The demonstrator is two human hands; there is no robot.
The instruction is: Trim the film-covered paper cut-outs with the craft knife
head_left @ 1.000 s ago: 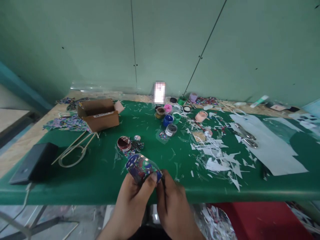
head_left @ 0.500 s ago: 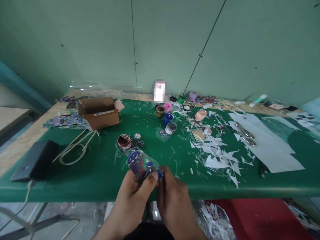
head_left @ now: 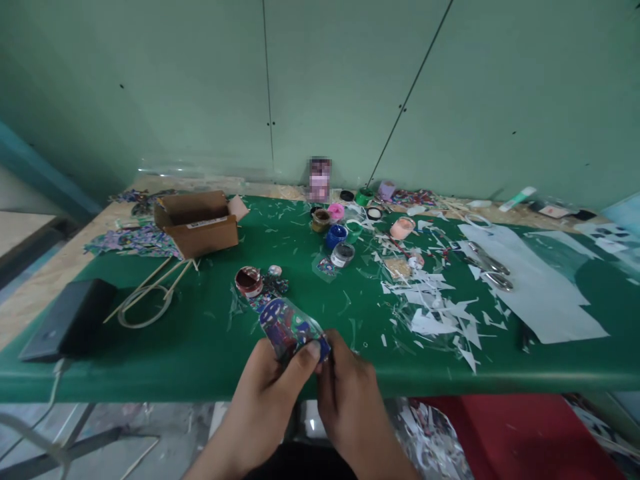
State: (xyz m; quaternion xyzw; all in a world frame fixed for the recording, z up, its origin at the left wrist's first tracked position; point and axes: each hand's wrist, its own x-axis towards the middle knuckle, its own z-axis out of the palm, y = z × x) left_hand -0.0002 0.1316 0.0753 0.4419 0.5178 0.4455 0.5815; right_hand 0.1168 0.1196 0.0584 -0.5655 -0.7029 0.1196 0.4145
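Note:
Between my hands is a thin painted plastic piece (head_left: 287, 325), clear at its border and patterned in blue, red, green and white. My left hand (head_left: 267, 393) is closed round its lower left side, the thumb pressed on top. At its right end, the fingers of my right hand (head_left: 347, 383) are pinched together on the edge; whether they also hold something small is hidden. Just beyond the piece stand an open jar of dark red paint (head_left: 249, 282) and a small patch of multicoloured scraps (head_left: 273, 287).
Open paint jars, including a blue one (head_left: 337, 236) and a grey one (head_left: 342, 255), stand mid-table. White cut scraps (head_left: 435, 313) and a white sheet (head_left: 545, 293) with metal scissors (head_left: 493, 269) lie right. A cardboard box (head_left: 210, 237) and a black device (head_left: 70, 320) are left.
The painted piece and both hands have shifted slightly to the right, with the grip unchanged. The blurred, phone-like screen at the wall has gone from bright to darker.

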